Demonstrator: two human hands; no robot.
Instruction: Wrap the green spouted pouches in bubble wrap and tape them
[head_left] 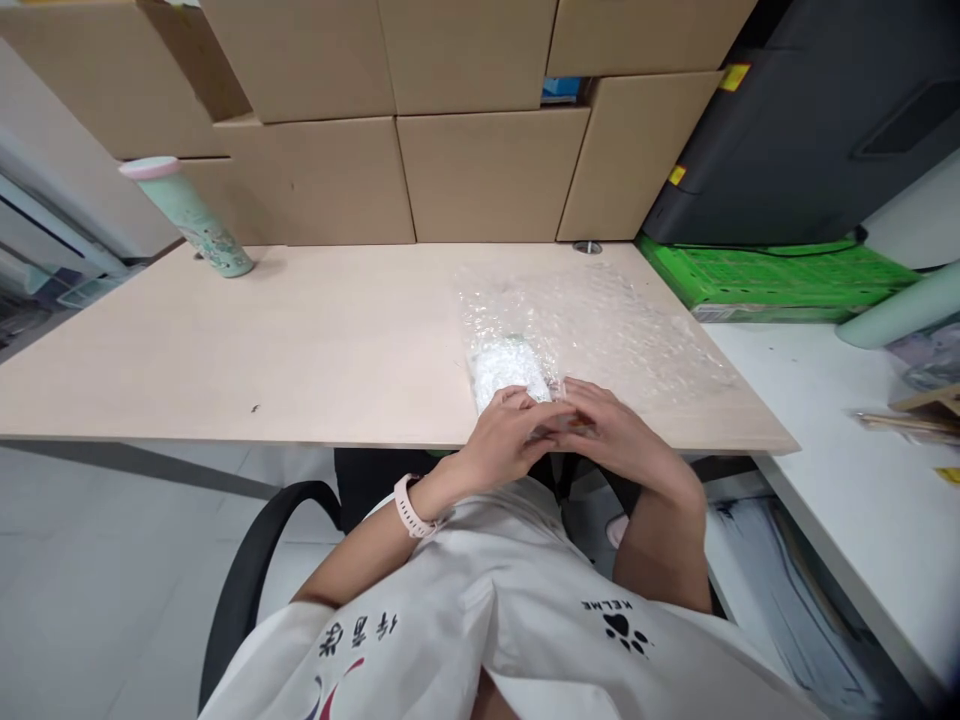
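A sheet of clear bubble wrap (630,325) lies spread over the right part of the desk. Under or within its near left corner is a white, roughly rectangular item (508,368), its kind blurred by the plastic. At the desk's front edge, my left hand (517,432) has its fingers bent and closed on the wrap beside that item. Close against it, my right hand (611,430) has curled fingers at the wrap's near edge, the fingertips of both hands meeting. A small orange-red patch shows between them; what it is I cannot make out.
Cardboard boxes (491,170) are stacked along the back of the wooden desk (337,340). A pale green tumbler (191,220) stands at the far left. To the right are a green crate (772,280), a large black case (795,130) and a white side table (817,400).
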